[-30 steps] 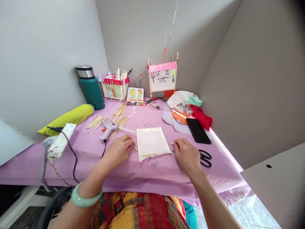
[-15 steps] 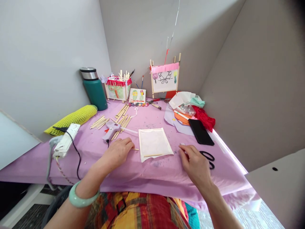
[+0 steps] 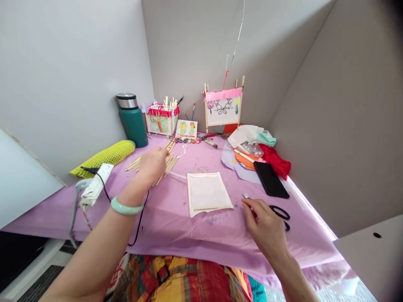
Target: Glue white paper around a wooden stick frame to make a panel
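Observation:
My left hand [image 3: 153, 165] is over the glue gun and the wooden sticks [image 3: 170, 163]. Its fingers are mostly hidden, so what it grips does not show. From under it a clear glue stick [image 3: 176, 174] pokes out. My right hand [image 3: 264, 220] rests on the cloth with fingers curled, a small silvery piece [image 3: 245, 196] at their tips. Black scissor handles [image 3: 280, 212] show beside that hand; it hides the rest. Between the hands lies a white fabric-covered square panel [image 3: 208, 191], with one stick [image 3: 206, 208] along its near edge.
A phone [image 3: 271, 179] and red cloth [image 3: 277, 161] lie at right, near papers [image 3: 245, 172]. At the back stand a green bottle [image 3: 132, 126], a decorated box [image 3: 160, 123] and a drawing frame [image 3: 223, 107]. A power strip [image 3: 97, 184] with cords lies left.
My left hand has moved up and away from beside the panel to over the glue gun and sticks; the stick it held no longer shows. My right hand stays near the scissors. The view has shifted slightly.

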Demonstrator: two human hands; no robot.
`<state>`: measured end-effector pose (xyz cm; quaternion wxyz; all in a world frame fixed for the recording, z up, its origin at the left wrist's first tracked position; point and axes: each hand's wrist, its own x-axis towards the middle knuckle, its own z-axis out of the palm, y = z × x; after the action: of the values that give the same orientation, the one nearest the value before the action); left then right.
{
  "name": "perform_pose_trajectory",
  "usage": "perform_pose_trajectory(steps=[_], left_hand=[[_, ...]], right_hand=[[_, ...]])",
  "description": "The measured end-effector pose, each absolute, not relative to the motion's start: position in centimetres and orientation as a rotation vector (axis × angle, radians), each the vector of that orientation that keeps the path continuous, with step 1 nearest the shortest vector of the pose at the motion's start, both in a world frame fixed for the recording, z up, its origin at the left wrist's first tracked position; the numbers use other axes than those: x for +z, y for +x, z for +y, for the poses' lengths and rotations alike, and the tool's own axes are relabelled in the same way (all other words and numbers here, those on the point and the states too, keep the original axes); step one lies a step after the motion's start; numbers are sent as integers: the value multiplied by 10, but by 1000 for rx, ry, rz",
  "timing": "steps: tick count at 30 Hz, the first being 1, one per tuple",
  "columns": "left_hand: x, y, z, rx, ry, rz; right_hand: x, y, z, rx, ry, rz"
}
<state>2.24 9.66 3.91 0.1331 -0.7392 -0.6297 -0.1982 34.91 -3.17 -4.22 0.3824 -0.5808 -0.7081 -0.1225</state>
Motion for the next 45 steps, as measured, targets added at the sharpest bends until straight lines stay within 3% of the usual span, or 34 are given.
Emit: perform_pose_trajectory(steps=[3,9,15,17,20,35,45], left_hand=[[46,-19,115,-708,-1989,-2185],[66,-59,119,-802,-1875,-2302],[41,12,64,-900,-2226,-2036],[21,38,46,-862,-2680,-1592],[-4,61,32,-742,-2851,-1254],[-16,82,34,-519,-3004,-1004],[-29,108,-21,-999,-2859,-1336]], right_hand=[[-45,350,-32,-327,-1478,-1808],[-49,347,-31,-260,-1456,-1838],[-51,346,-32,-120,-1511,-1912],[-50,345,-31,-106,-1522,-1936],[-48,342,-29,-119,-1553,-1959],[-34,343,0,-328,-1886,-2007],[-33,346,-21,-34,-1188,-2222]])
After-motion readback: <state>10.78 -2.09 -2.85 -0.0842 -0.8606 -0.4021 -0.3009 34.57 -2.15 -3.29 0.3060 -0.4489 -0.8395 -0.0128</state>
